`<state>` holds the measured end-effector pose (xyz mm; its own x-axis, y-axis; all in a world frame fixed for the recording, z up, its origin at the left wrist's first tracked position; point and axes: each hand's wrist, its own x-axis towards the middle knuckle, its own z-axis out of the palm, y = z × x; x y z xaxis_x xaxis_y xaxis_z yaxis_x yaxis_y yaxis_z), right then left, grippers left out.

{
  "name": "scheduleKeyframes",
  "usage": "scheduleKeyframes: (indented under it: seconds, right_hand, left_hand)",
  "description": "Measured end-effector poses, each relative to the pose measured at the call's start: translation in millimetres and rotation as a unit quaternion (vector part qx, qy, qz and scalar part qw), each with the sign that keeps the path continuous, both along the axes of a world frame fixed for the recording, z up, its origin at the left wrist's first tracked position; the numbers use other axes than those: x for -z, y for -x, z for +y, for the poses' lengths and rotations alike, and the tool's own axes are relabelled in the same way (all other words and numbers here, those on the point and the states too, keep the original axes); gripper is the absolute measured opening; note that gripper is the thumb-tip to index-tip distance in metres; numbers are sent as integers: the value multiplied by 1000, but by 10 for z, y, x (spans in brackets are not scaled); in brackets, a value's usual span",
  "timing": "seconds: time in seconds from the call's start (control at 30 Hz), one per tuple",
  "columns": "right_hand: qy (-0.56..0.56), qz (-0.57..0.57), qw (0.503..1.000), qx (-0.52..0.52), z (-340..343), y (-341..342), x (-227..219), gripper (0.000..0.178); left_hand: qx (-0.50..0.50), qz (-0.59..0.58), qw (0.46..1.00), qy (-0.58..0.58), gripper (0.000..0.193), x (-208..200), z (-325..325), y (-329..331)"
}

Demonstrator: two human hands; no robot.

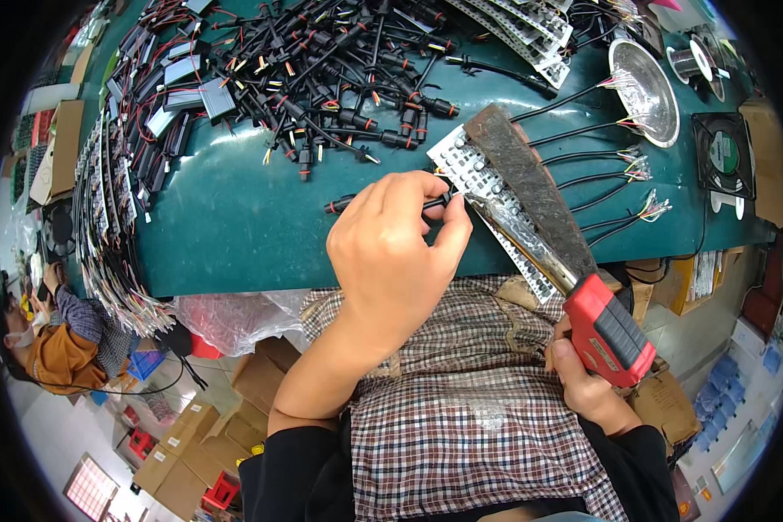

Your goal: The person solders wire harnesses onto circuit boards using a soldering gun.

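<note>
Red-handled soldering iron (597,315) was clasped in the right hand (583,383), tip near the white circuit board (471,165); black connector cable (339,204) was pinched by the left hand (396,235)!

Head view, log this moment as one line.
left hand: pinching black cable; right hand: holding red soldering iron; tip: near left fingertips, circuit board

The cable heap (326,74) lies behind-left of the circuit board (459,165).
</note>
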<state>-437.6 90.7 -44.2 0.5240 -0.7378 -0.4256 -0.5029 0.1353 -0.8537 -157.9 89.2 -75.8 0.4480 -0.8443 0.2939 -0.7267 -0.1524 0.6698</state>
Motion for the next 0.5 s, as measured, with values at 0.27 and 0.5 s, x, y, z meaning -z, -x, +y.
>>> scheduleKeyframes:
  seconds: [0.27, 0.5]
  right_hand:
    - [-35, 8, 999, 11, -19, -26, -56, 33]
    - [-15, -14, 1000, 20, -8, -6, -58, 34]
  left_hand:
    - [-6, -35, 999, 3, 17, -9, -10, 25]
    - [-2, -57, 998, -1, 16, -6, -14, 27]
